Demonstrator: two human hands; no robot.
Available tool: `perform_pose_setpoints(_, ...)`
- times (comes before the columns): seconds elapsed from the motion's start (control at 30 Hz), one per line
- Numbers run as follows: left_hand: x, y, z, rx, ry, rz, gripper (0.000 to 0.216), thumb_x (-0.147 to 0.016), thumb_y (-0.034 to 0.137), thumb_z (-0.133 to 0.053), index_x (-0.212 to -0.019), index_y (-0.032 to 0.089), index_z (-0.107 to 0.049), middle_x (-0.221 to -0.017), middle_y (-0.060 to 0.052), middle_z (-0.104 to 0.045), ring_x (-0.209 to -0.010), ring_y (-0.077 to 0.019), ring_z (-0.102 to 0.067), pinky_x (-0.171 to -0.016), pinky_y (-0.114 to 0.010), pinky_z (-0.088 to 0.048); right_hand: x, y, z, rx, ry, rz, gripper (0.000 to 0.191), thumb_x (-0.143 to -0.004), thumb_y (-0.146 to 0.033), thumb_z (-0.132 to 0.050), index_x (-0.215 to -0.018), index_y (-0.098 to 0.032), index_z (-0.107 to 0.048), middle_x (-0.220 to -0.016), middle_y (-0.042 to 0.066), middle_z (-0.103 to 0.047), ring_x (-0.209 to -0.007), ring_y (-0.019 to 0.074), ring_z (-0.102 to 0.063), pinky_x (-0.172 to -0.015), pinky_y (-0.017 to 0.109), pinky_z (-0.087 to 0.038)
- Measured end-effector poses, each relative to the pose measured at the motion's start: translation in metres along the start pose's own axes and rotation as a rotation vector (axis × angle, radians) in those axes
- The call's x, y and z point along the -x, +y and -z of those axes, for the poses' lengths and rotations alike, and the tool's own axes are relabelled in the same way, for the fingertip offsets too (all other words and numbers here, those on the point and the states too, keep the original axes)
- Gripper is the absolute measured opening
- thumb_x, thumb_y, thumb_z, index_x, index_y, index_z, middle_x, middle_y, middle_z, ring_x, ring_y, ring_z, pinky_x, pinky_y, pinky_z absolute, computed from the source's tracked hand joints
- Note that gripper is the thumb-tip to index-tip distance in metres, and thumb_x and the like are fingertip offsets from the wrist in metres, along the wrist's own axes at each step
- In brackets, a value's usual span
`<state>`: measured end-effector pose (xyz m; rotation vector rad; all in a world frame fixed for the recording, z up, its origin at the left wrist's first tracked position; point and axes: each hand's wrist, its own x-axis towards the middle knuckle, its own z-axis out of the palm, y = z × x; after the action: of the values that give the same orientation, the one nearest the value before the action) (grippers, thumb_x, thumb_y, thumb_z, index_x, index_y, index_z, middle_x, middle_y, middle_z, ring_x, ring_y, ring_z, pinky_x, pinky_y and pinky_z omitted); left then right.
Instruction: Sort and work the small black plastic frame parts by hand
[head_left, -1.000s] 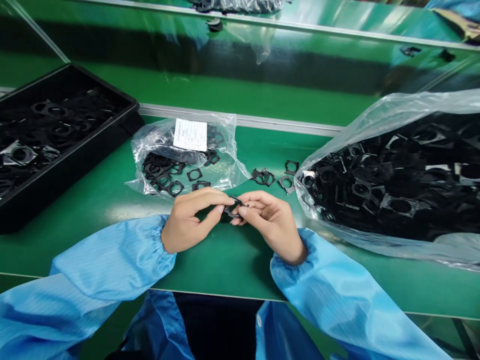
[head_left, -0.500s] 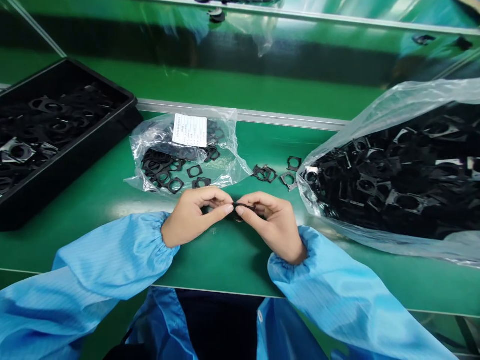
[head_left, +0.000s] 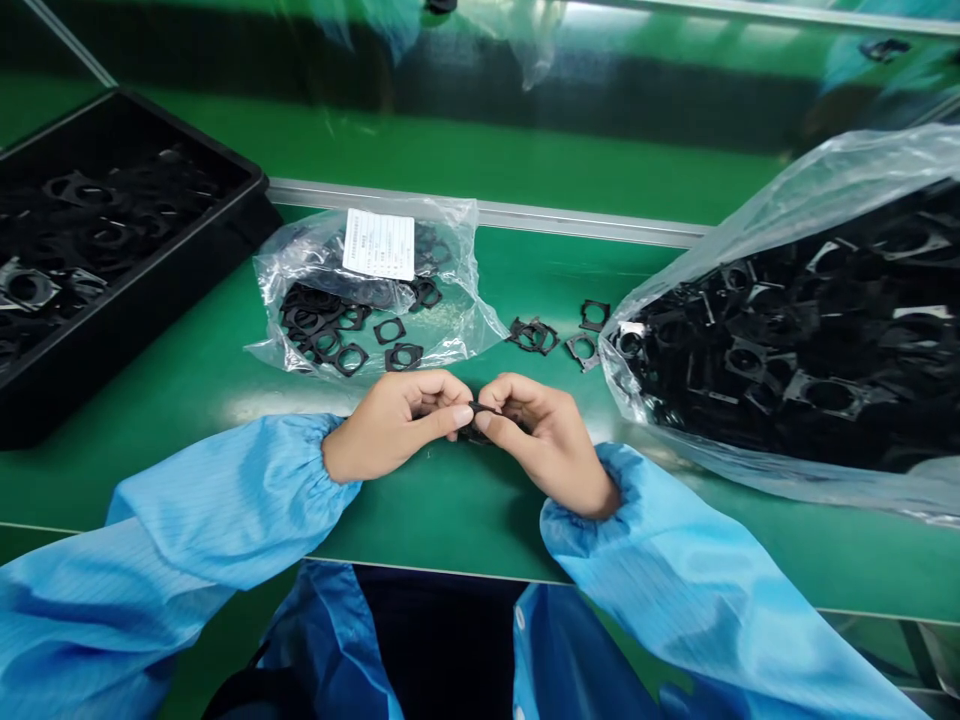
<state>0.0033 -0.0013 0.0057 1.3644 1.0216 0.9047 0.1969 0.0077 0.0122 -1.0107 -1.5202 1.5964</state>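
My left hand [head_left: 397,425] and my right hand [head_left: 536,432] meet over the green table [head_left: 465,510], both pinched on one small black plastic part [head_left: 475,420] between the fingertips. Most of the part is hidden by my fingers. Just behind my hands lies a small clear bag [head_left: 375,290] of thin black square frames with a white label. A few loose black frames [head_left: 534,335] lie on the table to the right of that bag.
A black tray [head_left: 142,300] holding black parts stands at the left. A large clear bag [head_left: 810,330] full of black housings fills the right side. A metal rail [head_left: 570,222] runs across behind the bags. The near table edge is just below my wrists.
My hands have closed in tighter together around the small part and drawn slightly toward me; the view has tipped down a little. Nothing on the table has moved.
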Motion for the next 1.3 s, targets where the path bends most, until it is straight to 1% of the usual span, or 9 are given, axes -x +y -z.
perform_pose_setpoints(0.13,0.0002,0.0028,-0.0013,0.049,-0.033,0.025,0.033,-0.088,0.047,-0.074,-0.079,0.016,-0.068,-0.065,-0.002,-0.066,-0.057,-0.0130,-0.064,-0.055,-0.024,-0.054,-0.0013,0.0006,0.0028,-0.054,-0.046,-0.002,0.022,-0.087,-0.030,-0.070,-0.075,-0.019,-0.054,-0.069,-0.004,-0.050,-0.063,0.0102,-0.044,-0.059,0.024,-0.039)
perform_pose_setpoints(0.27,0.0019,0.0040,-0.0028,0.050,-0.035,0.014,0.035,-0.089,0.048,-0.073,-0.078,0.016,-0.067,-0.064,-0.001,-0.065,-0.057,-0.0125,-0.062,-0.055,-0.024,-0.052,-0.0026,0.0008,0.0046,-0.078,-0.083,-0.015,0.027,-0.086,-0.034,-0.072,-0.073,-0.019,-0.054,-0.068,-0.005,-0.048,-0.061,0.0097,-0.042,-0.060,0.025,-0.040)
perform_pose_setpoints(0.43,0.0030,0.0024,-0.0016,0.014,-0.009,-0.034,0.023,-0.091,0.036,-0.071,-0.080,0.016,-0.066,-0.066,0.000,-0.064,-0.060,-0.0118,-0.062,-0.058,-0.023,-0.053,-0.0029,0.0016,0.0027,-0.103,-0.030,-0.044,0.029,-0.086,-0.040,-0.075,-0.076,-0.019,-0.058,-0.070,-0.002,-0.055,-0.064,0.0113,-0.049,-0.062,0.026,-0.043)
perform_pose_setpoints(0.57,0.0029,0.0001,-0.0009,-0.039,0.033,-0.064,0.014,-0.090,0.024,-0.069,-0.078,0.016,-0.067,-0.065,0.001,-0.064,-0.059,-0.0106,-0.060,-0.057,-0.021,-0.051,-0.0024,0.0011,0.0003,-0.068,0.020,-0.030,0.032,-0.085,-0.043,-0.078,-0.075,-0.019,-0.060,-0.070,-0.001,-0.058,-0.065,0.0117,-0.051,-0.062,0.026,-0.045)
perform_pose_setpoints(0.7,0.0024,-0.0004,-0.0014,-0.060,0.105,-0.066,0.011,-0.087,0.020,-0.072,-0.077,0.016,-0.070,-0.063,0.001,-0.067,-0.059,-0.0100,-0.061,-0.057,-0.019,-0.050,-0.0007,-0.0008,-0.0013,0.031,0.076,0.017,0.028,-0.085,-0.037,-0.080,-0.075,-0.019,-0.061,-0.074,-0.001,-0.059,-0.068,0.0122,-0.053,-0.066,0.026,-0.047)
perform_pose_setpoints(0.8,0.0014,-0.0006,-0.0019,-0.042,0.121,-0.057,0.011,-0.086,0.019,-0.073,-0.076,0.015,-0.072,-0.062,0.001,-0.068,-0.058,-0.0102,-0.063,-0.057,-0.019,-0.051,0.0004,-0.0010,-0.0021,0.054,0.090,0.038,0.022,-0.087,-0.030,-0.077,-0.076,-0.018,-0.063,-0.076,-0.001,-0.059,-0.070,0.0123,-0.054,-0.067,0.027,-0.046)
perform_pose_setpoints(1.0,0.0013,-0.0054,-0.0026,-0.084,0.136,-0.087,0.008,-0.082,0.020,-0.078,-0.078,0.015,-0.074,-0.073,-0.001,-0.072,-0.065,-0.0116,-0.066,-0.061,-0.019,-0.054,-0.0001,0.0017,-0.0019,0.041,0.112,0.044,0.021,-0.089,-0.032,-0.074,-0.079,-0.018,-0.063,-0.075,-0.001,-0.057,-0.069,0.0122,-0.052,-0.066,0.026,-0.045)
perform_pose_setpoints(1.17,0.0039,-0.0047,-0.0014,-0.188,0.123,-0.143,0.007,-0.084,0.019,-0.075,-0.078,0.015,-0.076,-0.071,-0.001,-0.068,-0.062,-0.0095,-0.059,-0.058,-0.019,-0.048,0.0004,0.0019,-0.0014,0.024,0.082,0.050,0.019,-0.091,-0.029,-0.071,-0.081,-0.019,-0.061,-0.075,-0.001,-0.056,-0.071,0.0122,-0.050,-0.069,0.026,-0.044)
perform_pose_setpoints(1.3,0.0047,-0.0025,-0.0011,-0.189,0.105,-0.148,0.008,-0.085,0.019,-0.074,-0.079,0.015,-0.075,-0.071,-0.001,-0.069,-0.064,-0.0100,-0.061,-0.060,-0.019,-0.049,0.0005,0.0010,-0.0011,0.000,0.043,0.031,0.021,-0.091,-0.032,-0.071,-0.079,-0.019,-0.059,-0.075,-0.002,-0.054,-0.069,0.0119,-0.047,-0.068,0.026,-0.042)
